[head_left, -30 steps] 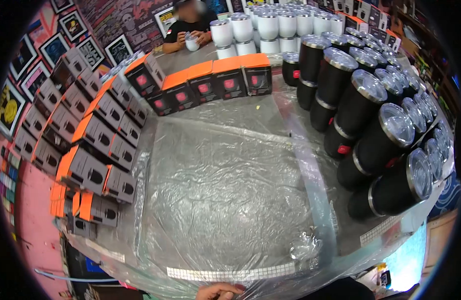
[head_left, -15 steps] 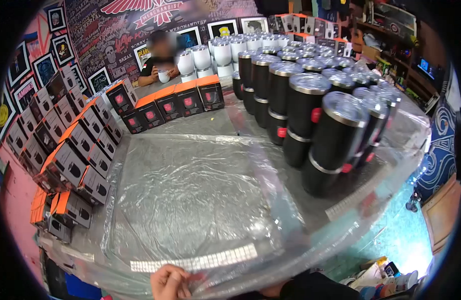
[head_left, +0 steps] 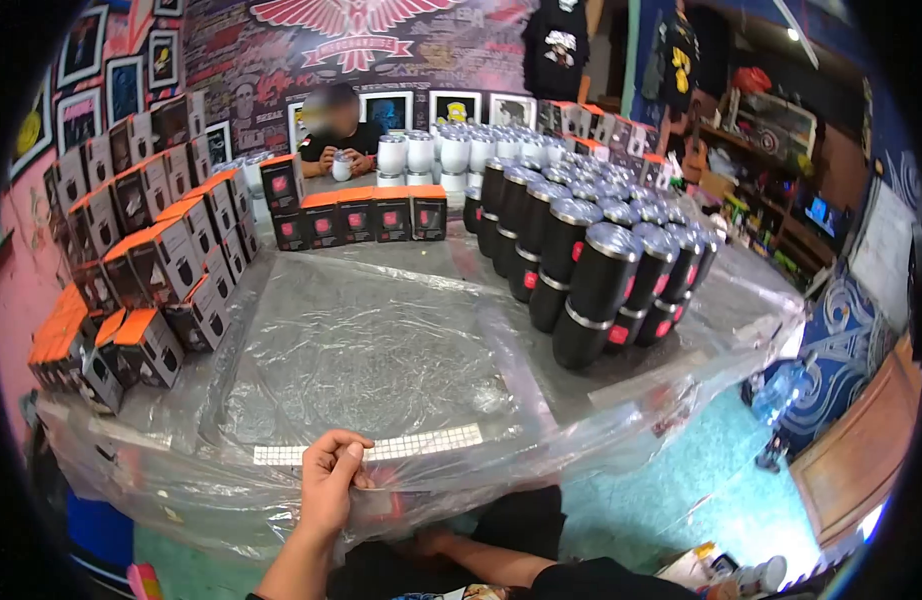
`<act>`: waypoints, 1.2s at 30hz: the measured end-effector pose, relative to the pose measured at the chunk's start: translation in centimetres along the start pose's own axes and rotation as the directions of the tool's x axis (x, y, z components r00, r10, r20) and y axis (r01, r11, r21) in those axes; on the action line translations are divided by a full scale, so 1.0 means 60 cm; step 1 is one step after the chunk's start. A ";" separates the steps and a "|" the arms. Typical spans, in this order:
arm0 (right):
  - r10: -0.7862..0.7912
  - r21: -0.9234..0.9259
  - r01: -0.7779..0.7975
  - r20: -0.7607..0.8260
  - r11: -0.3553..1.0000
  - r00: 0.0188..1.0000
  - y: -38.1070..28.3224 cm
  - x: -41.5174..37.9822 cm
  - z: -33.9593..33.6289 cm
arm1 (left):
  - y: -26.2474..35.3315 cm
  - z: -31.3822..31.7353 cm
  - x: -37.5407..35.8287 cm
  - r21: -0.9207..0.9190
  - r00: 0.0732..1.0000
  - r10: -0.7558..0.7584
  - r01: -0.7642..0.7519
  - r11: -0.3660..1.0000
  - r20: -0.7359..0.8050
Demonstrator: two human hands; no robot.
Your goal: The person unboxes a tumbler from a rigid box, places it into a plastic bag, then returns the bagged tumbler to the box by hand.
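My left hand (head_left: 335, 474) is over the near edge of the table, its fingers curled and thumb pressed against them in a pinch. Whatever is between the fingertips, if anything, is too small to make out. Just behind the fingers lies a white strip marked in small squares (head_left: 426, 441), partly covered by the hand. Beneath is the clear plastic sheet (head_left: 366, 345) that covers the table. My right hand (head_left: 426, 545) rests low by my lap, below the table edge; its fingers are in shadow and cannot be made out.
Black tumblers (head_left: 593, 290) with clear lids stand stacked at the right, white tumblers (head_left: 421, 152) behind. Orange-topped boxes (head_left: 151, 255) are piled at the left, with a row of boxes (head_left: 371, 218) across the back. A seated person (head_left: 356, 145) holds a white cup (head_left: 342, 166).
The view has tilted up and drawn back, so more of my left arm and my right forearm show. My left hand stays pinched near the white strip.
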State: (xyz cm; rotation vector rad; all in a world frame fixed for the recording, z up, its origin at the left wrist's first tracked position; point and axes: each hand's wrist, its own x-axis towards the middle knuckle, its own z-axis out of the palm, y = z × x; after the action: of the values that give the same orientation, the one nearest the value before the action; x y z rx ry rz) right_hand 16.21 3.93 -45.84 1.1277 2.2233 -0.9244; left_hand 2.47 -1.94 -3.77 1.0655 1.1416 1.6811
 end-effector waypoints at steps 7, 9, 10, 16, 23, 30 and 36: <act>-0.291 0.143 0.578 -0.752 0.804 0.591 -0.026 0.093 -0.017 | -0.011 -0.018 -0.004 -0.024 0.996 0.000 0.002 1.000 0.089; -0.293 0.154 0.578 -0.741 0.801 0.604 -0.063 0.102 -0.054 | -0.011 -0.017 -0.006 -0.045 0.994 0.007 -0.002 0.999 0.107; -0.285 0.166 0.570 -0.734 0.804 0.616 -0.074 0.104 -0.065 | -0.014 -0.020 -0.007 -0.070 0.992 0.021 -0.012 0.997 0.127; -0.229 0.236 0.476 -0.645 0.847 0.729 -0.084 0.087 -0.086 | -0.005 -0.021 -0.008 0.010 0.982 -0.020 0.019 1.000 0.189; -0.210 0.301 0.464 -0.604 0.833 0.769 -0.178 0.161 -0.172 | -0.041 -0.031 0.016 -0.093 0.918 0.272 -0.256 0.962 0.288; -0.291 0.296 0.504 -0.543 0.812 0.788 -0.178 0.150 -0.212 | -0.010 -0.034 -0.002 -0.297 0.919 0.197 -0.093 0.950 0.343; -0.230 0.313 0.428 -0.509 0.848 0.829 -0.118 0.071 -0.168 | -0.015 -0.009 -0.011 -0.025 0.982 0.170 -0.169 0.985 0.079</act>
State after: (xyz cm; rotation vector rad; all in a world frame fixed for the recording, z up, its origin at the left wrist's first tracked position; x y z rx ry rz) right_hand 6.88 10.53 -39.55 1.2548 2.7595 -1.4683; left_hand 2.31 -2.45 -4.87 1.2375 1.0054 1.7582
